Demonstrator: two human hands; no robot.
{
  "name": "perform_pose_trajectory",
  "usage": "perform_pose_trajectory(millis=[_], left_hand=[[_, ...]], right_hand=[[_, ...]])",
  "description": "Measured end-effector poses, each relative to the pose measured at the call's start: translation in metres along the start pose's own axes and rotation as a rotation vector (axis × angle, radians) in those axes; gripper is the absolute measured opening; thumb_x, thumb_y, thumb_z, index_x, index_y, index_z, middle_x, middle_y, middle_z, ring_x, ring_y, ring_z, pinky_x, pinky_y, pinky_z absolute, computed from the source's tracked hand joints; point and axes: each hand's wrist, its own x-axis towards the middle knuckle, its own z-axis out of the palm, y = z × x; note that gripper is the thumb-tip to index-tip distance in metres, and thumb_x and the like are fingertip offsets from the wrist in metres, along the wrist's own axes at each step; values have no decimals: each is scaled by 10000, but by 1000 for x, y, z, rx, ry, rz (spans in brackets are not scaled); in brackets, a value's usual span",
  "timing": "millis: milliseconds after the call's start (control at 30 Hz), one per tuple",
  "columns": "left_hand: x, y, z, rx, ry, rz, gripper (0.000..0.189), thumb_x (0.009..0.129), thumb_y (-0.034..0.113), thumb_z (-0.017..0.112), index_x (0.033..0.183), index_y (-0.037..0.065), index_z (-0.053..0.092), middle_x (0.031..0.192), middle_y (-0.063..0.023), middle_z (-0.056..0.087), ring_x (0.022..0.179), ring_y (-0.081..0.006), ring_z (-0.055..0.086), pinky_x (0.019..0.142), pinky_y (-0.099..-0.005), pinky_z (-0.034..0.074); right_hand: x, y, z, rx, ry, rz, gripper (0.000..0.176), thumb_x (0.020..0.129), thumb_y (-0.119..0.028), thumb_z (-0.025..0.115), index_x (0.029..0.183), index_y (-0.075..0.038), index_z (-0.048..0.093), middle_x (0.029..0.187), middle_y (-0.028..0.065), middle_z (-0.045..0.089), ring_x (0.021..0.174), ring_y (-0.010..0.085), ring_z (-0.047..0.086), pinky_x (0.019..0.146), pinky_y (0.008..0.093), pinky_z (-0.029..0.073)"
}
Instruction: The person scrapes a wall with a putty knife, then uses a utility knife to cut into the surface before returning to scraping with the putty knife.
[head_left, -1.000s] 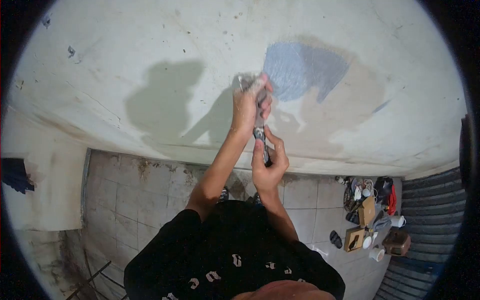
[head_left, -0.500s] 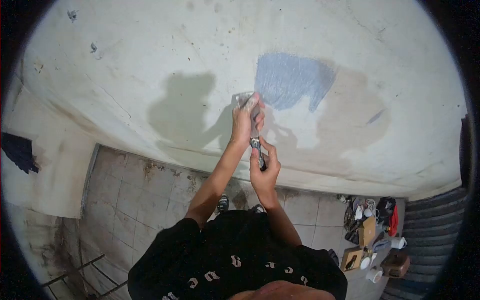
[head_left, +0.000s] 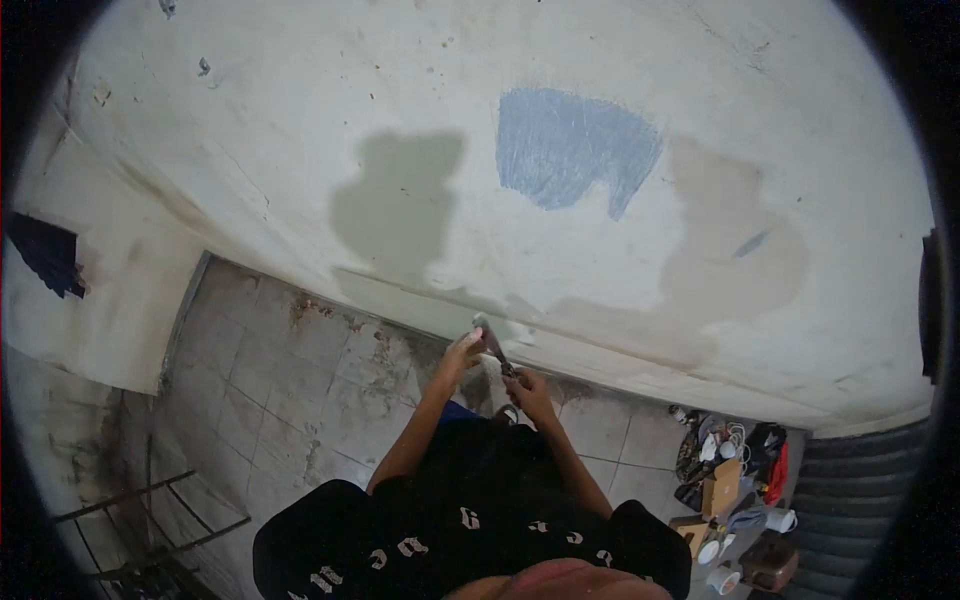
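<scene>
My right hand (head_left: 533, 393) is closed around the dark handle of a putty knife (head_left: 495, 345). The knife's metal blade slants up and to the left, seen nearly edge-on, in front of the lower wall. My left hand (head_left: 461, 358) is at the blade's far end, with its thumb and fingers closed on the metal. Both hands are low, close to my body and apart from the wall. Higher up on the white wall (head_left: 590, 270) is a blue-grey patch (head_left: 575, 150) with a streaky surface and an uneven lower edge.
Tiled floor (head_left: 270, 370) runs along the wall's base. At the right lie a cardboard box (head_left: 722, 487), white containers (head_left: 723, 578), a brown case (head_left: 770, 565) and a red item (head_left: 777, 475), beside a dark ribbed surface (head_left: 860, 500). A metal frame (head_left: 150, 490) stands lower left.
Both hands and the putty knife have come down from just below the blue-grey patch towards my body. The blade has turned from showing its broad face to nearly edge-on.
</scene>
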Motion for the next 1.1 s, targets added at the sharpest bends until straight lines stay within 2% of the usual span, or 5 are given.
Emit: perform_pose_trajectory(millis=[67,167,467,800,1100], left_hand=[[-1,10,6,-101,-99,39,658,881,543,570,1285,26,521,1131,-116,637,1072,-225,589,920,-366,441],[-9,52,27,-254,-254,187,588,940,485,508,1309,27,490,1102,-113,622,1044,-241,590,909,-391,447],[-36,227,81,-226,-386,460,438,986,384,470,1188,6,558,879,-98,644,767,-206,645,671,-334,512],[-38,252,108,-304,-460,484,368,973,374,512,1006,14,580,625,-19,495,416,-131,495,383,-264,392],[-29,249,105,-283,-471,459,386,977,374,508,922,0,588,580,5,421,376,-111,443,359,-246,354]], right_hand=[[-12,-27,7,311,-118,199,303,955,-307,581,1035,-20,633,672,8,540,531,82,503,471,248,394],[-6,-49,15,170,-214,114,324,992,-314,517,1071,-24,635,637,2,516,480,86,475,443,235,367],[13,-164,66,155,374,-453,360,951,-95,584,1292,2,520,669,-10,534,562,60,461,511,220,376],[28,-190,82,85,597,-552,378,928,-47,588,1302,-11,544,705,-22,542,598,45,447,553,208,377],[34,-183,86,75,632,-534,367,918,-37,599,1283,-23,565,671,-30,547,583,24,447,509,188,323]])
